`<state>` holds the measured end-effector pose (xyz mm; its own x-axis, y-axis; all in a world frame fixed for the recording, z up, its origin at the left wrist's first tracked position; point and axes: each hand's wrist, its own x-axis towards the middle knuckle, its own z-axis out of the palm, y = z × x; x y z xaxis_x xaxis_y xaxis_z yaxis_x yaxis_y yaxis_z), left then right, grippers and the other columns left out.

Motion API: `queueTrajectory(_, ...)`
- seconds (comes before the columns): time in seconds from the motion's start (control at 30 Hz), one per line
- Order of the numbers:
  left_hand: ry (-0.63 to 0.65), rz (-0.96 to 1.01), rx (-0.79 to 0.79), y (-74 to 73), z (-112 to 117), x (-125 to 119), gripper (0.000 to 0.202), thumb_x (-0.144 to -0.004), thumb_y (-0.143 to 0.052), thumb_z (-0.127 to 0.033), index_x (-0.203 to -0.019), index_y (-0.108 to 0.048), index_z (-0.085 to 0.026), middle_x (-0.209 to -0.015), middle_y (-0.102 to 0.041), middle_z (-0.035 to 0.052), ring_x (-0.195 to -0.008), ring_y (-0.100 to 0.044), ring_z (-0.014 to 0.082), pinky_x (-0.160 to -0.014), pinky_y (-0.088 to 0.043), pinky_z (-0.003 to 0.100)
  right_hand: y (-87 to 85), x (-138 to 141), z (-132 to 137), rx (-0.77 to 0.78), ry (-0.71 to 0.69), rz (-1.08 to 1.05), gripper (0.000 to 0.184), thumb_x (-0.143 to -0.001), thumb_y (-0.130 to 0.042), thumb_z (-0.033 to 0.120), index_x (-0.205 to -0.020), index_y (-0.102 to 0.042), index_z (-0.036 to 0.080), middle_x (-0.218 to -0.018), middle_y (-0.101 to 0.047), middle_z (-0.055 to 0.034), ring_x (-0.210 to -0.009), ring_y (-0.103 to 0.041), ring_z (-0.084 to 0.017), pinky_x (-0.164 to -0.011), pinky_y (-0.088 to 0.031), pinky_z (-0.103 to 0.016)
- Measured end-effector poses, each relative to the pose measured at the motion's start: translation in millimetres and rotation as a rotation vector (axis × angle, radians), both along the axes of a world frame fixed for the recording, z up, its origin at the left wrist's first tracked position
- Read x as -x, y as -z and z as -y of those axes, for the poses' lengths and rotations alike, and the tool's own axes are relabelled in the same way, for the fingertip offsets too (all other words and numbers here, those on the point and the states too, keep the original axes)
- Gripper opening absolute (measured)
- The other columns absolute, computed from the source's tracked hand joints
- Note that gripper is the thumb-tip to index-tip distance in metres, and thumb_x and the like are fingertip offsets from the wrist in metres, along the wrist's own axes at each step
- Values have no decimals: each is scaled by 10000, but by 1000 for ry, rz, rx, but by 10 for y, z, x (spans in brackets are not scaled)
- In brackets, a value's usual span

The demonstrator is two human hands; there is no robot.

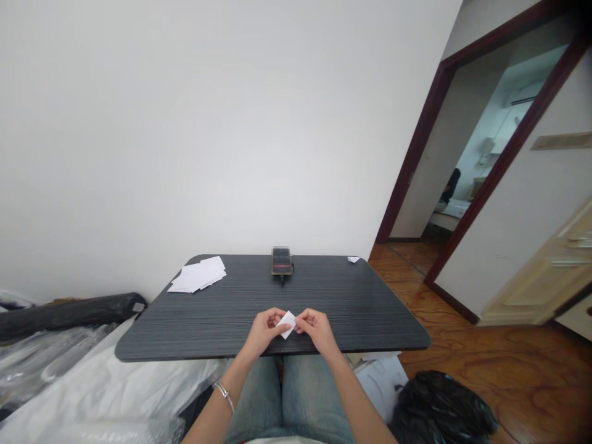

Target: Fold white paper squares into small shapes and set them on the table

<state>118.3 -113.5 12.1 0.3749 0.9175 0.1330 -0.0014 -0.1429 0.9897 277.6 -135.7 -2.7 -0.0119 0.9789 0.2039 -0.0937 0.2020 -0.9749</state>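
A small white piece of paper (287, 325), apparently folded, is held tilted over the near edge of the dark table (250, 299). My left hand (266, 331) grips its left side, the thumb lying on top. On the other side, my right hand (316, 327) pinches the paper's right corner between thumb and fingers. At the table's far left lies a loose pile of white paper sheets (198, 274). One small folded white paper (353, 259) rests near the far right corner.
A phone-like device (281, 261) stands at the table's back middle, by the white wall. Plastic-wrapped bundles (69, 314) lie to the left. A black plastic bag (441, 407) and a white bag (382, 382) sit at the lower right. A doorway opens on the right.
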Motion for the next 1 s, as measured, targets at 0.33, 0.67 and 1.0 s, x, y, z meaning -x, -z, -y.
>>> queueTrajectory(0.33,119,24,70,-86,56,-38,267,-650,-635,-375,-667,-607,-110,-579,-616,11,-490,-497,97,-486,-330,192,-6,-6,10,-20,-15,-6,183,-621,-680,298,-587,-593,141,-505,-591,8,-463,-546,-111,-488,-445,-231)
queueTrajectory(0.67,21,112,76,-2,26,-2,263,-646,-649,-364,-630,-557,-118,-535,-576,-16,-476,-481,83,-472,-328,178,-55,-2,31,40,-28,-118,240,-724,-589,372,-763,-586,136,-627,-648,-36,-532,-597,-122,-492,-463,-219)
queueTrajectory(1.0,-10,99,28,-19,34,6,265,-635,-656,-355,-612,-539,-119,-527,-551,-27,-476,-473,80,-475,-337,178,-50,44,48,13,-85,33,209,-675,-637,337,-648,-605,132,-537,-629,-9,-491,-583,-116,-486,-428,-207)
